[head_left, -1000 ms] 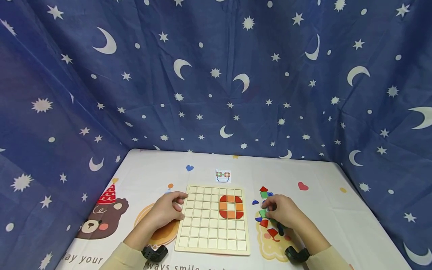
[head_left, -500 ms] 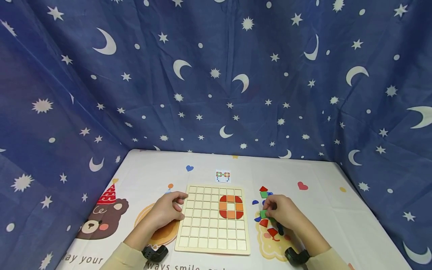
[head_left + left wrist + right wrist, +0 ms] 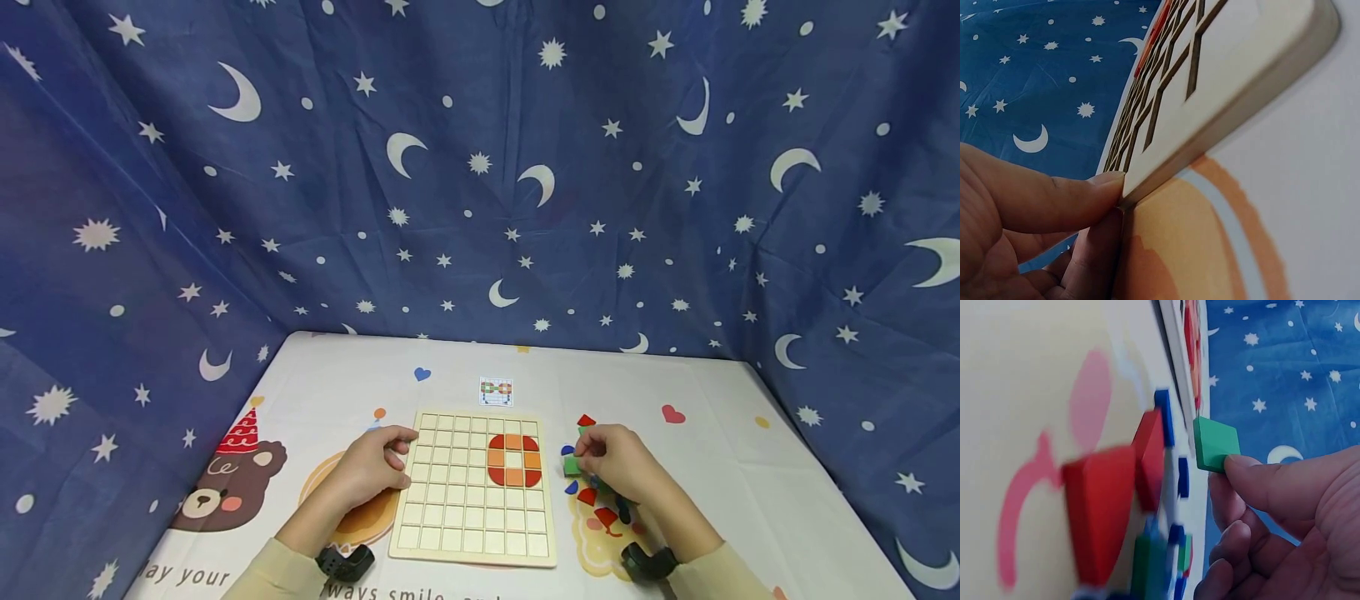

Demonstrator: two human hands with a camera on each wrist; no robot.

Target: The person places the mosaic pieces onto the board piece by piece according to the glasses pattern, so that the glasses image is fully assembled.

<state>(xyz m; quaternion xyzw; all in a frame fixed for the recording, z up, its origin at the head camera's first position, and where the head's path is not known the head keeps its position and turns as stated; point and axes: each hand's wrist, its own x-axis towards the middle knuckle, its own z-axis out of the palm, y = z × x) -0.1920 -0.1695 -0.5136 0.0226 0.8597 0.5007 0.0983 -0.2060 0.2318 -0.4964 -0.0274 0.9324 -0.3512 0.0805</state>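
Observation:
My left hand (image 3: 374, 462) touches the left edge of the pale gridded board (image 3: 442, 521) with thumb and forefinger set apart. In the left wrist view, that thumb (image 3: 1060, 203) lies against the board's edge (image 3: 1210, 140). My right hand (image 3: 620, 460) pinches a green square tile (image 3: 1215, 444) between thumb and fingers, just above the cloth to the right of the board. On the board, red corner tiles (image 3: 496, 476) and orange square tiles (image 3: 532, 461) form a ring around one bare cell.
Red pieces (image 3: 605, 516) and blue half-round pieces (image 3: 567, 450) lie scattered beside my right hand, some hidden under it. A small printed pattern card (image 3: 496, 391) lies behind the board. A starry blue curtain (image 3: 450, 167) surrounds the table's far sides.
My right hand has lifted the green square tile from among the loose pieces and moved it slightly left, toward the board. The left hand and the board have stayed put.

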